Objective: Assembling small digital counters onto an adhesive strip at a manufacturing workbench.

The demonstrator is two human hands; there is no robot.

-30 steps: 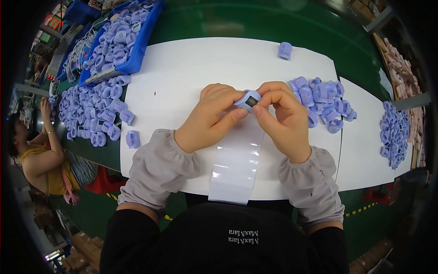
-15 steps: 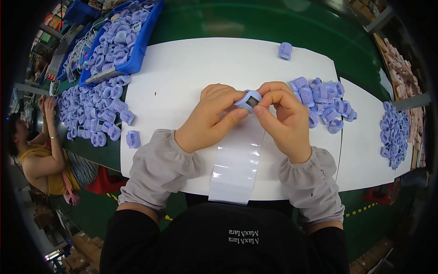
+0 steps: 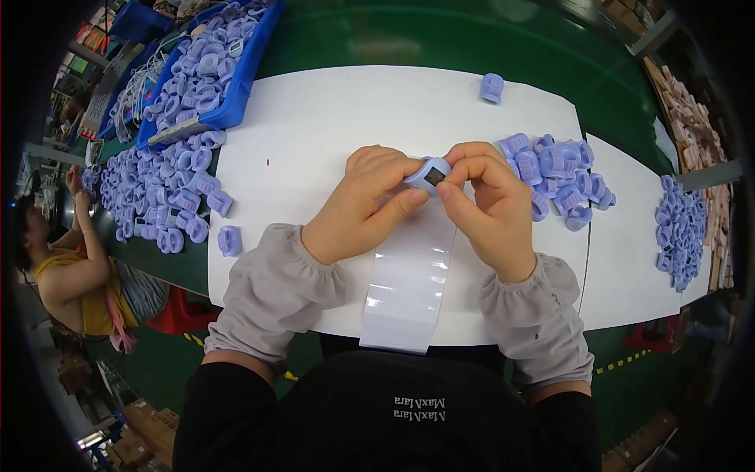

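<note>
Two-handed hold, centre of frame

Head view: lilac ring [image 3: 427, 167] with a dark window [image 3: 435, 176] sits at frame centre, above the white sheet [image 3: 330, 110]. Left hand [image 3: 363, 198] grips its left side between thumb and fingers. Right hand [image 3: 494, 208] pinches its right edge, thumb tip beside the window. White strip [image 3: 404, 299] with shiny patches lies below, lower centre. Right of centre: heap of similar rings [image 3: 557, 163]. Upper left: filled blue bin [image 3: 245, 90].
</note>
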